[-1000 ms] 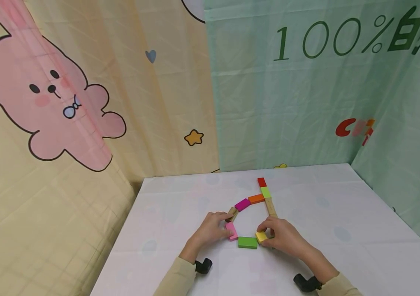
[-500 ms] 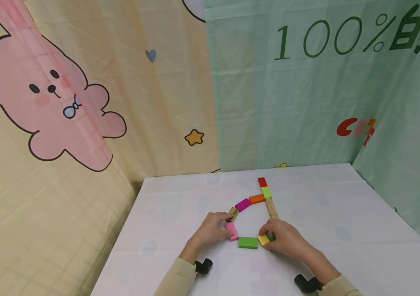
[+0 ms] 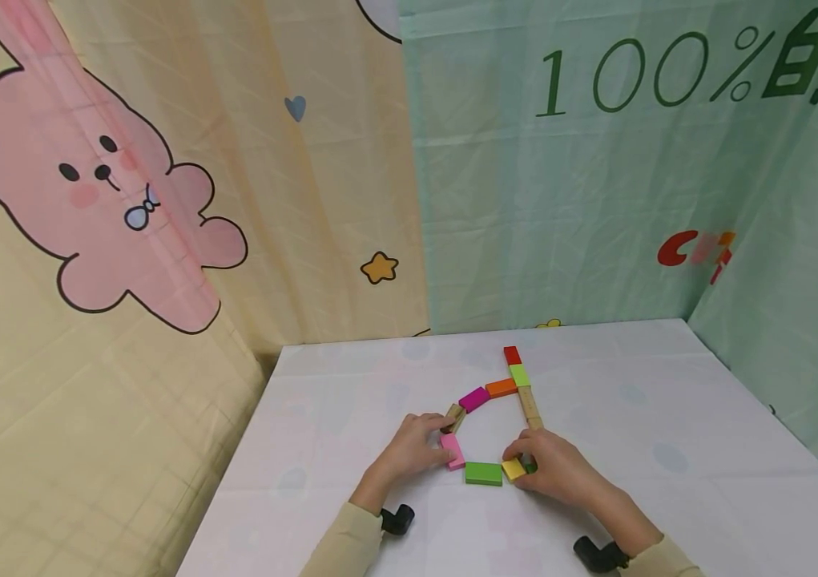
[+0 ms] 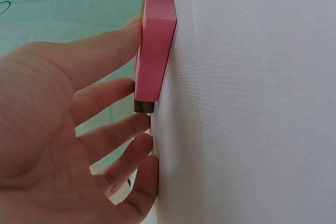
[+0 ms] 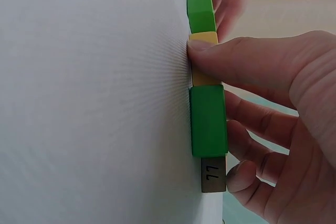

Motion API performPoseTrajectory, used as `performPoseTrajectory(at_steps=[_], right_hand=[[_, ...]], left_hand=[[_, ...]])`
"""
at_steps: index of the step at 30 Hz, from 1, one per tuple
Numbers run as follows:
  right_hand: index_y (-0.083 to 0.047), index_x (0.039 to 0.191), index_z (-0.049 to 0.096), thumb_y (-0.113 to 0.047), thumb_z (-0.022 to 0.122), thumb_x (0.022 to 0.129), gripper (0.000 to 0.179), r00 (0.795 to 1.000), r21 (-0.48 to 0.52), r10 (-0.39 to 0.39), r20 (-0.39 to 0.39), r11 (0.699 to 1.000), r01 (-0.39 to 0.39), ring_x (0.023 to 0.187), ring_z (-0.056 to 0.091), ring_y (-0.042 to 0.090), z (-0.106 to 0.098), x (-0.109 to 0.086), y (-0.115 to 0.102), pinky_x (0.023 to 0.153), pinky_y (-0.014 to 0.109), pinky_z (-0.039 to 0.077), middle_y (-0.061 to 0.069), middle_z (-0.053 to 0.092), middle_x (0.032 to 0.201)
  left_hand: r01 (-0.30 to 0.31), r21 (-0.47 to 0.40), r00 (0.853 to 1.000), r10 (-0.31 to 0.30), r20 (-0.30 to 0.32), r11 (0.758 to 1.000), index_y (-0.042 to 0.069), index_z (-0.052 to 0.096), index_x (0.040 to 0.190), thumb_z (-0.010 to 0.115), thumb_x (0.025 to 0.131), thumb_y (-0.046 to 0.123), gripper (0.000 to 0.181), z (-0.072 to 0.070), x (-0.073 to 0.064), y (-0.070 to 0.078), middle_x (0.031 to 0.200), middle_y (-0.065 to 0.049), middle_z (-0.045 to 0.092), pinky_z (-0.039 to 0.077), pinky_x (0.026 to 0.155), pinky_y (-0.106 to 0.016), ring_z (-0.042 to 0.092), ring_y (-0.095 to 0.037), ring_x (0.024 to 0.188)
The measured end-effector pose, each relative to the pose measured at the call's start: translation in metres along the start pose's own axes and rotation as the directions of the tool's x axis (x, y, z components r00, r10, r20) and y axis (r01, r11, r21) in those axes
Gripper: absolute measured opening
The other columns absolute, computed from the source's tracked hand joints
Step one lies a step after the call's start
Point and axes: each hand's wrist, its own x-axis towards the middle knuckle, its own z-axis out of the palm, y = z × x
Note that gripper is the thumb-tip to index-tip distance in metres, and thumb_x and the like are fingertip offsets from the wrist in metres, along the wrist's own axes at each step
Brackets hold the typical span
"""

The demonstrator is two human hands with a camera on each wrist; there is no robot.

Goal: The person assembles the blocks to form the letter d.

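Several coloured wooden blocks form a ring on the table. My right hand (image 3: 560, 469) pinches the yellow block (image 3: 513, 470) between thumb and index finger, its thumb lying along the near side in the right wrist view. That block sits between a light green block (image 3: 484, 474) and a dark green block (image 5: 208, 121), which my palm mostly hides in the head view. My left hand (image 3: 412, 445) rests its straight thumb on the pink block (image 4: 157, 51). Its other fingers spread loosely beside the plain wood block (image 3: 454, 417).
Magenta (image 3: 474, 399) and orange (image 3: 501, 388) blocks continue the ring's far side. A straight row of plain wood (image 3: 529, 407), lime (image 3: 519, 375) and red (image 3: 512, 355) blocks runs toward the table's back edge. Printed curtains (image 3: 560, 200) stand behind the white table (image 3: 351, 385).
My right hand has shifted slightly right with the yellow block, and more of the dark green block shows beside it. My left hand has stayed in place.
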Motion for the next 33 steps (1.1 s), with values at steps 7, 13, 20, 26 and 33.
performPoseTrajectory(at_steps=[7,13,20,26,33], right_hand=[[-0.029,0.098,0.078,-0.026,0.092,0.072,0.030,1.000,-0.007,-0.008,0.014,1.000,0.008,0.082,0.050,0.010,0.0001,0.0007,0.0000,0.077,0.033,0.049,-0.019,0.057,0.086],[-0.028,0.098,0.078,-0.026,0.092,0.072,0.030,1.000,-0.003,-0.017,0.023,1.000,0.017,0.082,0.050,0.010,-0.0019,0.0001,-0.0013,0.077,0.035,0.049,-0.019,0.058,0.087],[-0.028,0.098,0.078,-0.026,0.092,0.072,0.029,1.000,0.001,-0.022,0.020,1.000,0.022,0.082,0.049,0.010,-0.0025,-0.0002,-0.0016,0.076,0.034,0.048,-0.018,0.058,0.087],[-0.031,0.097,0.077,-0.029,0.092,0.071,0.030,1.000,-0.016,-0.015,0.006,1.000,0.015,0.082,0.047,0.010,0.0006,0.0000,0.0015,0.073,0.031,0.046,-0.020,0.056,0.085],[-0.033,0.101,0.076,-0.033,0.091,0.072,0.032,0.999,-0.024,-0.040,0.000,0.999,0.040,0.083,0.047,0.010,0.0024,-0.0003,0.0030,0.072,0.030,0.045,-0.020,0.055,0.087]], left_hand=[[-0.004,-0.004,1.000,0.004,-0.003,1.000,0.021,0.061,0.141,0.082,0.086,0.035,0.061,-0.0004,-0.0001,0.0000,0.141,0.001,0.057,0.046,0.095,-0.040,0.046,-0.019,0.117],[-0.017,0.008,1.000,0.017,-0.004,1.000,0.022,0.061,0.141,0.081,0.086,0.036,0.060,-0.0005,0.0002,0.0003,0.142,0.001,0.056,0.046,0.095,-0.039,0.046,-0.018,0.117],[0.002,0.012,1.000,-0.002,0.001,1.000,0.023,0.061,0.142,0.081,0.086,0.037,0.061,-0.0004,0.0013,0.0003,0.142,0.001,0.056,0.047,0.094,-0.039,0.046,-0.018,0.117],[-0.023,0.040,1.000,0.023,-0.005,0.999,0.022,0.062,0.140,0.081,0.085,0.036,0.060,0.0016,0.0041,-0.0017,0.140,0.002,0.058,0.046,0.095,-0.037,0.046,-0.018,0.116],[-0.036,0.061,0.999,0.037,-0.008,0.997,0.020,0.062,0.140,0.081,0.086,0.033,0.059,0.0007,0.0028,0.0000,0.139,0.002,0.059,0.045,0.092,-0.036,0.047,-0.017,0.113]])
